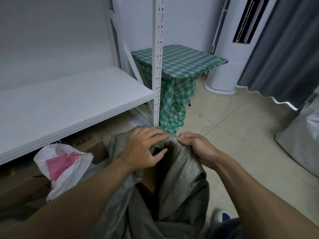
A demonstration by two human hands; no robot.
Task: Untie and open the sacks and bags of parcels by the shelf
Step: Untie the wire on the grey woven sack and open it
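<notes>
Nearest the lens, the left forearm (77, 195) and right forearm (250, 183) reached in from the bottom corners and met at the middle of the frame, over the mouth of the grey sack (181, 180), which stood on the floor at lower centre, just in front of the shelf (69, 97). The right hand (196, 145) was curled tight round a bunch of the woven rim, seemingly anchoring that side. The left hand (145, 149) pinched the facing edge, fingers over the top and thumb at the dark opening, probably to draw the two sides apart. The mouth looked partly open already, with a brown parcel (148, 178) showing inside, so I judged the untying done here and the widening under way. Room to pull was uneven. On the left the shelf board overhung, its upright post (158, 66) rose just beyond the hands, and a white-and-pink bag (63, 163) lay near the sack, with a cardboard box (88, 144) under the shelf behind it. Bare tiled floor (233, 128) lay to the right, so that side seemed the freer way to spread the rim. A pale sack (302, 138) stood well apart at the right edge, apparently waiting its turn.
</notes>
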